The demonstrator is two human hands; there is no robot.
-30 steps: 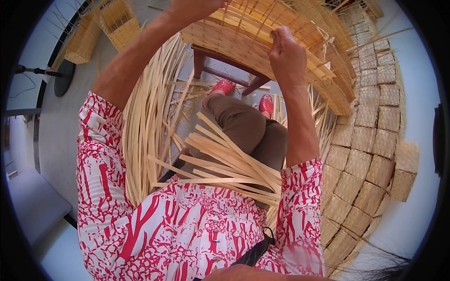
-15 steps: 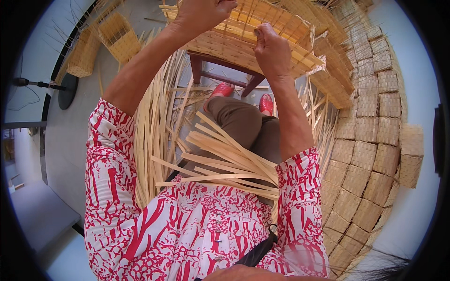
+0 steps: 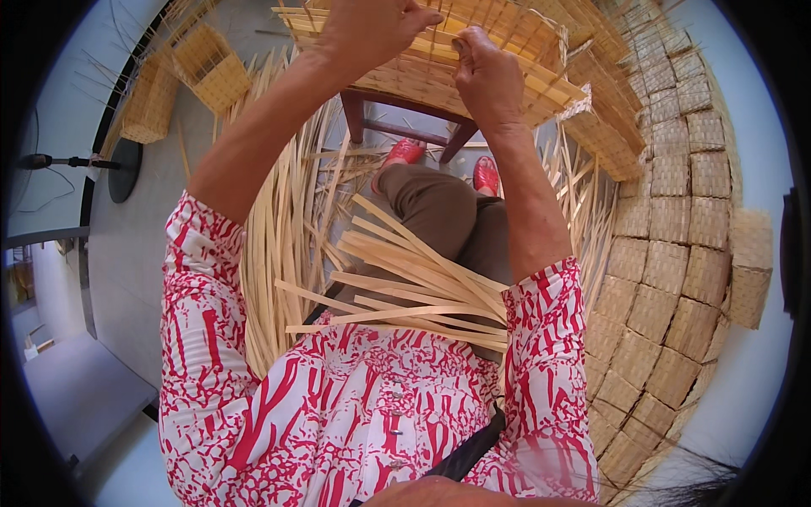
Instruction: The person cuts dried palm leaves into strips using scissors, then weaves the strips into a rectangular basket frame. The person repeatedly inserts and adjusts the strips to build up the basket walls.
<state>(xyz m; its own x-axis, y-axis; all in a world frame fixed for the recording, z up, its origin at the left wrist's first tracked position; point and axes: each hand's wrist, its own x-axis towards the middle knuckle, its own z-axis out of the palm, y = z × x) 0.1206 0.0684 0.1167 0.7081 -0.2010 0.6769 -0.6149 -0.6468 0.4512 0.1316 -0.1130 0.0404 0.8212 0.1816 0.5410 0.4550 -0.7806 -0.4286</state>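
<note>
A half-woven bamboo basket (image 3: 515,51) rests on a dark wooden stool (image 3: 405,127) in front of me. My left hand (image 3: 372,29) pinches a pale bamboo strip (image 3: 431,40) at the basket's near edge. Beside it, my right hand (image 3: 487,76) is closed on the same woven edge and its strips. A bundle of loose bamboo strips (image 3: 414,287) lies across my lap. Red shoes (image 3: 404,152) show under the stool.
A long sheaf of bamboo strips (image 3: 279,237) lies on the floor at my left. Stacked finished woven baskets (image 3: 676,245) fill the right side. Two more baskets (image 3: 182,80) stand at the far left, near a round black stand base (image 3: 122,169).
Both hands have shifted along the basket's near edge, with the right hand drawing close to the left. The view has tilted down, so the basket sits higher in the picture.
</note>
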